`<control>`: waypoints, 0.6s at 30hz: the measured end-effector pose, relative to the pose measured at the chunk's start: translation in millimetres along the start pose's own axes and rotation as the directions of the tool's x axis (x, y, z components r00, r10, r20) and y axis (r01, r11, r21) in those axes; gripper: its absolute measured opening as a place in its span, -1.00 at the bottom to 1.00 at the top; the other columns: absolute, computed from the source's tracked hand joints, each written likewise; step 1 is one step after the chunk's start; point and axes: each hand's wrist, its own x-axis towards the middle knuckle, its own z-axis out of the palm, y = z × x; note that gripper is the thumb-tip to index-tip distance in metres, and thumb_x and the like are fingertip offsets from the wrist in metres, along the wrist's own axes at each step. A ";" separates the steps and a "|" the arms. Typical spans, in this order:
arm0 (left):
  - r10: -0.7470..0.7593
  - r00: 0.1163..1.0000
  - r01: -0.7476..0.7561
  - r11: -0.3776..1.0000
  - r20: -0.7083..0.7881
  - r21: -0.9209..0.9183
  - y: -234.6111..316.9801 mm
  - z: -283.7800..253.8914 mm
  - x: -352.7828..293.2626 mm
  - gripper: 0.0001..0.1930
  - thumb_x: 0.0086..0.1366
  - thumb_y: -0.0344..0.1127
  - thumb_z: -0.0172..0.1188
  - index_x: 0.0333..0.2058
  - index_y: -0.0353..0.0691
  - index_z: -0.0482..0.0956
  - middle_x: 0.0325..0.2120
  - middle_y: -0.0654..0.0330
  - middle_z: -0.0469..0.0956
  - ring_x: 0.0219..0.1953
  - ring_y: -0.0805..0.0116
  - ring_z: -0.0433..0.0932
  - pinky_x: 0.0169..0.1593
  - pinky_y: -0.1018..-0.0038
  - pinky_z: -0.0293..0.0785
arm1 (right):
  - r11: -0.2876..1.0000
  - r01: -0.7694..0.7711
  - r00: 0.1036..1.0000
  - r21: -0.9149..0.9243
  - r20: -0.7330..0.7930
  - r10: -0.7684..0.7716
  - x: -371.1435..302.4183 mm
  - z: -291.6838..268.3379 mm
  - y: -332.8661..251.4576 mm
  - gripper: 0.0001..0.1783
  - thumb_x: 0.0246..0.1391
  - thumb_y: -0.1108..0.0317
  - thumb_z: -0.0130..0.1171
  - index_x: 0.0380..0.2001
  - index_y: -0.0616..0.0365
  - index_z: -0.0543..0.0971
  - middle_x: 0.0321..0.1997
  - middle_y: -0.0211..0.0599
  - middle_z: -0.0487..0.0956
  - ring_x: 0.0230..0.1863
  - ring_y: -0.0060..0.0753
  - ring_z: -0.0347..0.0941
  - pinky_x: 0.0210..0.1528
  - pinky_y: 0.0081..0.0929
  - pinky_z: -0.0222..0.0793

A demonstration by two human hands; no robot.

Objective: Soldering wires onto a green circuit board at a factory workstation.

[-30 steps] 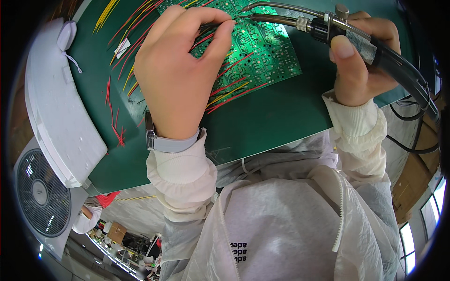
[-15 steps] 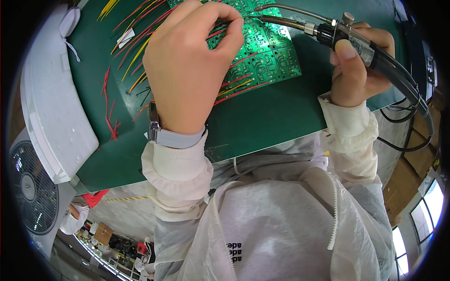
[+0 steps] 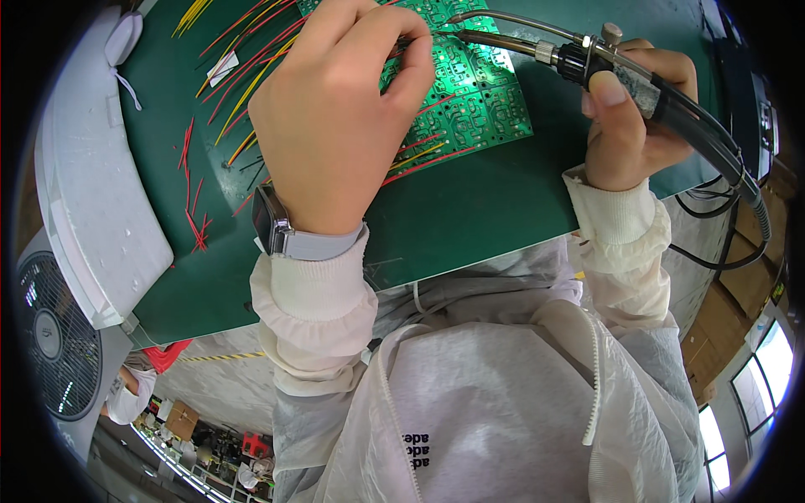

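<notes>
A green printed circuit board panel (image 3: 490, 109) lies on the green table mat, with red and yellow wires (image 3: 251, 80) running out to its left. My left hand (image 3: 340, 121) is over the board, thumb and forefinger pinched together; whatever is between the fingertips is hidden. Red wires pass beneath that hand. My right hand (image 3: 633, 126) grips a soldering iron (image 3: 574, 60) with a thin metal solder-feed tube (image 3: 524, 21) clamped along it. The iron's tip comes down at the board, close beside my left fingertips.
Loose red wire pieces (image 3: 191, 189) lie left of the board, near short black ones. A white foam piece (image 3: 101, 176) lines the table's left side, with a fan (image 3: 59, 335) beyond. The iron's black cable (image 3: 759, 222) loops down at the right. Another person (image 3: 132, 392) is at lower left.
The view shifts slightly. My left hand turns a little at the wrist and stays pinched by the iron's tip. My right hand keeps its grip on the iron.
</notes>
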 end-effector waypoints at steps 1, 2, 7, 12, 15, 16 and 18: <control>-0.036 0.999 0.034 0.996 -0.025 -0.080 -0.5 1.3 -0.4 -0.91 0.00 -0.53 0.28 -0.48 -0.25 0.56 -0.52 0.28 0.51 -0.51 0.48 0.52 -0.43 0.60 0.41 | 1.000 0.001 1.000 -0.001 0.001 -0.001 0.4 -0.3 0.4 -0.68 -0.14 0.37 0.30 -0.40 0.29 0.40 -0.61 -0.25 0.44 -0.70 -0.62 0.27 -0.62 -0.72 0.16; -0.037 0.999 0.034 0.996 -0.027 -0.080 -1.2 2.4 -1.0 -0.91 0.00 -0.53 0.28 -0.48 -0.25 0.56 -0.52 0.28 0.51 -0.51 0.48 0.52 -0.43 0.60 0.41 | 1.000 0.013 1.000 -0.005 0.010 -0.013 1.0 -0.6 0.8 -0.68 -0.15 0.37 0.30 -0.40 0.29 0.40 -0.61 -0.25 0.44 -0.70 -0.62 0.27 -0.62 -0.72 0.16; -0.021 0.999 0.016 0.996 -0.046 -0.093 -4.5 5.0 -2.6 -0.91 0.00 -0.53 0.27 -0.49 -0.25 0.54 -0.54 0.29 0.48 -0.54 0.50 0.48 -0.45 0.60 0.38 | 0.999 0.049 0.999 -0.001 0.019 -0.049 1.6 1.3 0.5 -0.68 -0.15 0.37 0.30 -0.40 0.29 0.40 -0.61 -0.25 0.44 -0.70 -0.62 0.27 -0.63 -0.71 0.16; -0.037 0.998 0.033 0.994 -0.041 -0.101 -4.2 5.1 -3.3 -0.90 -0.01 -0.54 0.27 -0.49 -0.26 0.54 -0.56 0.30 0.47 -0.55 0.51 0.47 -0.47 0.61 0.36 | 1.000 -0.025 0.999 0.008 -0.025 0.025 -0.7 2.7 -2.1 -0.68 -0.15 0.37 0.30 -0.41 0.29 0.39 -0.60 -0.24 0.44 -0.71 -0.61 0.26 -0.63 -0.70 0.17; -0.034 0.998 0.029 0.993 -0.045 -0.110 -4.3 5.0 -2.9 -0.90 -0.01 -0.54 0.27 -0.49 -0.26 0.54 -0.56 0.30 0.47 -0.55 0.52 0.46 -0.47 0.61 0.35 | 1.000 -0.008 1.000 0.019 0.003 0.008 0.9 1.1 -0.7 -0.68 -0.15 0.36 0.30 -0.41 0.29 0.39 -0.60 -0.24 0.44 -0.71 -0.61 0.26 -0.63 -0.69 0.17; -0.031 0.998 0.025 0.993 -0.046 -0.117 -4.3 4.9 -2.7 -0.90 -0.01 -0.54 0.27 -0.50 -0.26 0.54 -0.56 0.30 0.47 -0.55 0.52 0.46 -0.48 0.61 0.35 | 1.000 -0.008 1.000 0.019 0.002 0.008 1.5 0.2 -0.3 -0.68 -0.15 0.36 0.30 -0.41 0.29 0.39 -0.60 -0.24 0.44 -0.71 -0.61 0.26 -0.63 -0.69 0.17; -0.027 0.999 0.022 0.994 -0.045 -0.110 -4.3 4.8 -2.7 -0.90 -0.01 -0.55 0.27 -0.50 -0.26 0.54 -0.56 0.30 0.47 -0.55 0.52 0.46 -0.48 0.61 0.35 | 1.000 0.018 0.999 -0.006 0.041 -0.018 2.5 -0.9 0.4 -0.68 -0.15 0.36 0.30 -0.41 0.29 0.39 -0.61 -0.25 0.43 -0.71 -0.61 0.26 -0.63 -0.68 0.17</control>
